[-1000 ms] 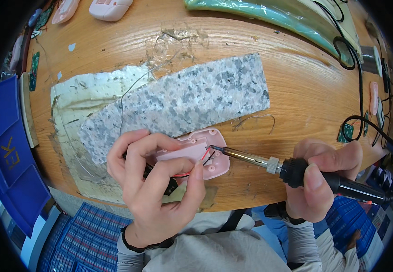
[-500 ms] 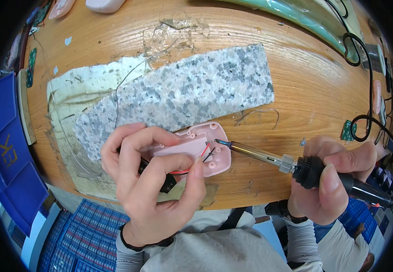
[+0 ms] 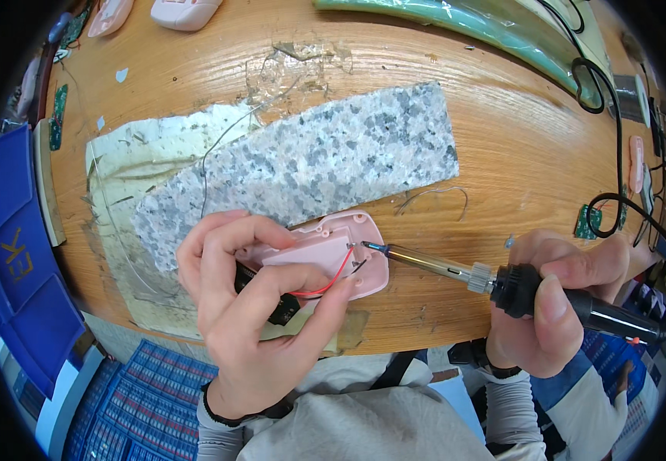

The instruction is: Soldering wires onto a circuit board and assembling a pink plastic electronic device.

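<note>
My left hand (image 3: pixel 252 300) is closed around a pink plastic shell (image 3: pixel 374 278) lying at the near edge of the granite slab. A red wire (image 3: pixel 344 265) curves from beside my left thumb to a small metal contact inside the shell. Below it the end of a black wire (image 3: pixel 359 266) shows. My right hand (image 3: pixel 552 300) grips a soldering iron (image 3: pixel 437 263) by its black handle. The iron's tip is inside the shell, close to the red wire's end; whether they touch I cannot tell. A black part (image 3: pixel 283 310) shows partly under my left fingers.
The granite slab (image 3: pixel 333 146) rests partly on a stained pale sheet (image 3: pixel 129 157). Thin grey wire (image 3: pixel 205 173) crosses the slab. A blue bin (image 3: pixel 10 253) stands left. Green circuit boards (image 3: pixel 586 222) and the black cord (image 3: pixel 619 138) lie right. Another person's sleeve (image 3: pixel 590 407) shows lower right.
The view has shifted slightly. My left thumb and finger have eased apart from the red wire, which was straight and now bows. The iron's tip stays near the same contact.
</note>
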A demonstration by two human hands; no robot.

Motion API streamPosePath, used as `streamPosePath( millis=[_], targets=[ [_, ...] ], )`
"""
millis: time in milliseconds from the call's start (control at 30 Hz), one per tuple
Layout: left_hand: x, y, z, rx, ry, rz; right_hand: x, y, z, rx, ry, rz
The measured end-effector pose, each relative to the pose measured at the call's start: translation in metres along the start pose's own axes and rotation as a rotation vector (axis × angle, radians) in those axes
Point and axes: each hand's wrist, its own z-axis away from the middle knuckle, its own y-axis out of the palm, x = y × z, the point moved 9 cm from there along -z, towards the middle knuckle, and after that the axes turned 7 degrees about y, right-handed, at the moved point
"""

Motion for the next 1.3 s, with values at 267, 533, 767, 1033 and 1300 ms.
streamPosePath(
  millis=[267,533,767,1033,1300],
  targets=[
    [0.002,-0.002,-0.001,0.025,0.001,0.039,-0.003,-0.001,0.001,0.073,-0.058,-0.113],
    [0.004,-0.001,0.0,0.032,-0.026,0.06,0.002,0.001,0.002,0.094,-0.147,-0.227],
    [0.004,0.0,0.0,0.04,-0.038,0.048,0.001,0.003,0.005,0.063,-0.015,-0.043],
    [0.005,0.001,0.0,0.04,-0.029,0.034,0.002,0.003,0.005,0.042,-0.068,-0.023],
    [0.004,0.001,-0.001,0.039,-0.026,0.031,0.01,0.008,0.008,0.094,-0.185,0.036]
  ],
)
